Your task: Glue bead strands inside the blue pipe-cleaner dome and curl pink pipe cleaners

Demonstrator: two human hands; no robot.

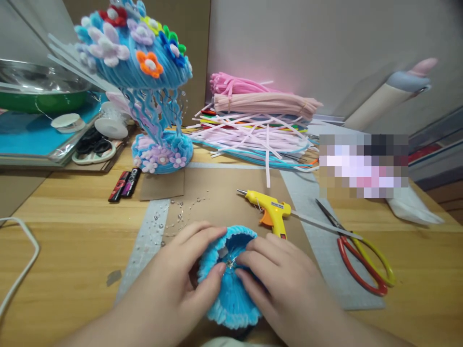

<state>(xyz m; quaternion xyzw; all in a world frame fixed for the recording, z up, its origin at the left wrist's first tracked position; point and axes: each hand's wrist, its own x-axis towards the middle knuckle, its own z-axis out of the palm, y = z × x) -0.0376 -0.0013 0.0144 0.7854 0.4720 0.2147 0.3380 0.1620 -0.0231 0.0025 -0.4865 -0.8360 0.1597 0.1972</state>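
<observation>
A hollow dome of blue fuzzy pipe cleaners is held with its inside facing up, over brown cardboard. My left hand grips its left side, fingers over the far rim and thumb inside. My right hand reaches over the right rim, thumb and fingertips drawn together near the dome's centre. Small silvery bits show at those fingertips; whether they are pinched is hard to see. Just beyond lies a yellow glue gun with a glue stick in its back. Thin strands with silver beads lie to the left.
A finished-looking blue pipe-cleaner jellyfish with flowers stands at the back left. Bundled pipe cleaners are piled behind. Red-and-yellow-handled scissors lie right on a grey cutting mat. Two markers, spools and a white cable are leftward.
</observation>
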